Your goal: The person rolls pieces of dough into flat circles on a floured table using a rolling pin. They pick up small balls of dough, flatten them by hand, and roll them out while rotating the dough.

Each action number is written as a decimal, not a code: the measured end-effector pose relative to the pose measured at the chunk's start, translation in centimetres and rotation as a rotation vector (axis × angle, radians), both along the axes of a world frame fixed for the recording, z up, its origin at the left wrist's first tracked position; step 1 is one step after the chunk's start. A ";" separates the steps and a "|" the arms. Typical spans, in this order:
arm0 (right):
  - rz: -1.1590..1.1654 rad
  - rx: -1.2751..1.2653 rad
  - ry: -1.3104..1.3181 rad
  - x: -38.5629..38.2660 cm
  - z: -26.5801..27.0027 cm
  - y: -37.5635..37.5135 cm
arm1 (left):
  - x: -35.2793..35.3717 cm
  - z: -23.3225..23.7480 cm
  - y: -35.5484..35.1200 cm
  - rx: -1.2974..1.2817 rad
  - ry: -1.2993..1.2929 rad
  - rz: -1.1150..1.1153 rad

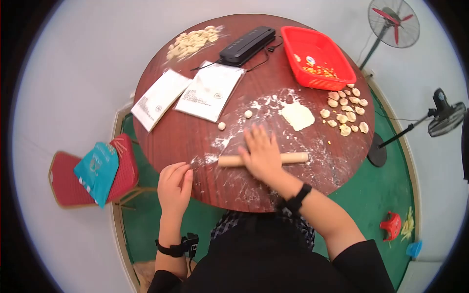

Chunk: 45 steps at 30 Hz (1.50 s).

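Note:
My right hand [262, 151] lies flat, fingers spread, across the middle of a wooden rolling pin [295, 157]. Just beyond the fingertips, two small dough balls [248, 114] sit on the floured wood. A flattened sheet of dough [298, 116] lies to the right of them. At the table's front left edge is my left hand [175, 181], its fingers curled in toward the thumb. The inside of that hand is hidden, so whether it holds anything cannot be seen.
On the round table [161, 141] are a red basin [317, 49] with filling scraps, several filled dumplings [345, 110], white packets [210, 93], a black corded device [247, 46] and pale dough pieces [193, 41]. A red chair [66, 176] and fans [447, 119] stand around it.

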State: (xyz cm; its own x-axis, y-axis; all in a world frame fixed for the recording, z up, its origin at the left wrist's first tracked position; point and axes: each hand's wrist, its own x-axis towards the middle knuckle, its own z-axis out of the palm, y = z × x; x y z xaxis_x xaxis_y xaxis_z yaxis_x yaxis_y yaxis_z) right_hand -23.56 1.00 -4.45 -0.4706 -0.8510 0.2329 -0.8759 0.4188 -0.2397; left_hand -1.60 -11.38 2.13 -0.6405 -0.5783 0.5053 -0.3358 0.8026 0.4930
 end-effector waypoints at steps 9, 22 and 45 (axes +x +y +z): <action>0.099 -0.001 -0.013 5.9 1.0 4.7 | 1.4 -1.5 0.0 0.088 -0.008 0.011; -0.086 0.091 -0.230 0.3 1.3 -1.7 | 0.0 -0.6 0.8 0.064 0.062 -0.067; -0.136 -0.502 -0.569 -6.8 1.0 -2.9 | 1.5 -0.9 1.1 0.106 0.025 -0.049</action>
State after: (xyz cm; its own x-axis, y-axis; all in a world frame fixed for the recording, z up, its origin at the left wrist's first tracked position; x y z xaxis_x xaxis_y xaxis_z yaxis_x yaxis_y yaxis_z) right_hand -30.34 -1.94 -3.44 -0.7266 -0.6334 0.2664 -0.5092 0.2361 -0.8276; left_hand -0.13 -10.32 1.28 -0.6573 -0.5977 0.4590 -0.2839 0.7606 0.5839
